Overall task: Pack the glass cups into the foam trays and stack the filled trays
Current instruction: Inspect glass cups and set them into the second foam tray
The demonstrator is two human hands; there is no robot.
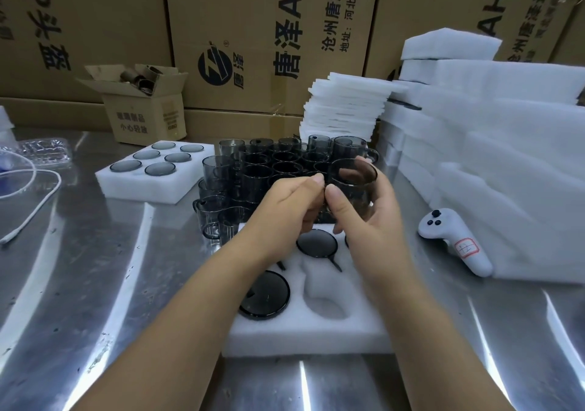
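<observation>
My right hand [370,221] has its grip curled round a smoky grey glass cup [351,183], thumb on the near wall and fingers behind, with the mouth tipped towards me. My left hand [285,211] pinches at the cup's left side, its thumb just beside the right thumb. The cup is held above the far end of the white foam tray [300,331] on the steel counter [95,284]. Loose grey cups [253,170] crowd just behind it.

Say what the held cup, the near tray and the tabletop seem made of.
Held cup: smoky grey glass, glossy and see-through. Near tray: white foam, matte, soft-edged pockets. Tabletop: probably stainless steel, brushed, with streaky reflections.
</observation>
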